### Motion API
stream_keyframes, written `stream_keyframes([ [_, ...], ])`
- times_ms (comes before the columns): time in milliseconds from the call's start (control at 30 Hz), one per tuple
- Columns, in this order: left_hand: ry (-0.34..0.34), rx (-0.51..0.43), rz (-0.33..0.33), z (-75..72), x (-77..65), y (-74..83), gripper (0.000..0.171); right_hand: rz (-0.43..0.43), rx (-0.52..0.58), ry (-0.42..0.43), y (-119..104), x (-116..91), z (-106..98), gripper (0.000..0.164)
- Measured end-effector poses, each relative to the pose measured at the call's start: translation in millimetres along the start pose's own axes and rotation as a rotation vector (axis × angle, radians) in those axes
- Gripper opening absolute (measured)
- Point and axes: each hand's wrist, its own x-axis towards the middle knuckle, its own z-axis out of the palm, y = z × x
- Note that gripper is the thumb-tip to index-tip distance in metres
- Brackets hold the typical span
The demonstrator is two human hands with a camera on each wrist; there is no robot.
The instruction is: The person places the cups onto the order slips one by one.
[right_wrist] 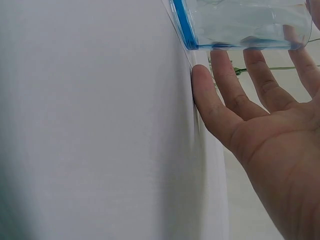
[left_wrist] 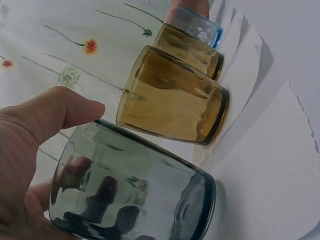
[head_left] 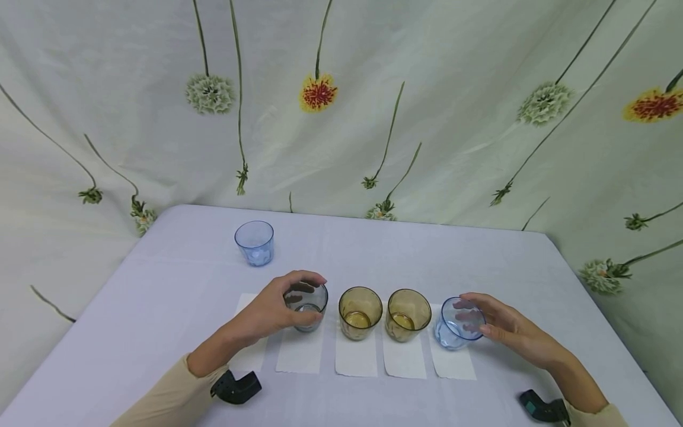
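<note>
My left hand holds a grey glass, thumb at the near side and fingers around the far side. The left wrist view shows this grey glass upright, with fingers visible through its wall. To its right, two amber glasses stand side by side on white paper strips. At the right end of the row, my right hand holds a light blue glass between thumb and fingers. In the right wrist view, several fingers reach behind the blue glass; the thumb is mostly cut off.
Another blue glass stands at the back left of the white-covered table. Several paper strips lie in a row under and before the glasses. A flowered cloth hangs behind the table's far edge.
</note>
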Motion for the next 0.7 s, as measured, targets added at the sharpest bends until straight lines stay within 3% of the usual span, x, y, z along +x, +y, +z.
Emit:
stream_keyframes([
  [700, -0.027, 0.021, -0.028, -0.7, -0.9, 2.7, 0.054, -0.009, -0.004, -0.001, 0.0, -0.4, 0.2, 0.052],
])
